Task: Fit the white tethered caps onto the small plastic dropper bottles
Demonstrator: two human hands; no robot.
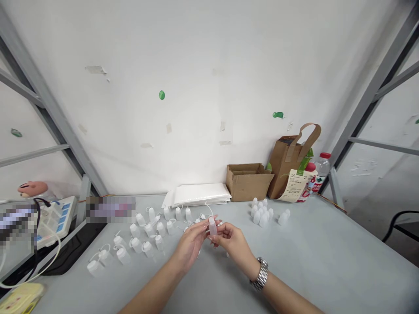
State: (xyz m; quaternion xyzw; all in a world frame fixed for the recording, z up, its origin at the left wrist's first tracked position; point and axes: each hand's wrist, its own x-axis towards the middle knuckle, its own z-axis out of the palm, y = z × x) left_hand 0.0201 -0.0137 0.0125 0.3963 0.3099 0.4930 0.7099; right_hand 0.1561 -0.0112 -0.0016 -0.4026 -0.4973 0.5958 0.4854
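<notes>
Between my two hands, above the grey table, is a small translucent plastic bottle with a thin white strip curving up from its top. My left hand has its fingertips closed against the bottle's upper left side. Thumb and fingers of my right hand pinch its lower body. To the left stand several similar white-capped bottles, many with curled strips. Some small white pieces lie behind my hands, partly hidden. Several plain white bottles cluster at the right.
Along the wall sit white padded envelopes, an open cardboard box, a brown paper bag and a red-capped water bottle. At left are a power strip, cables, a black mat and a yellow case.
</notes>
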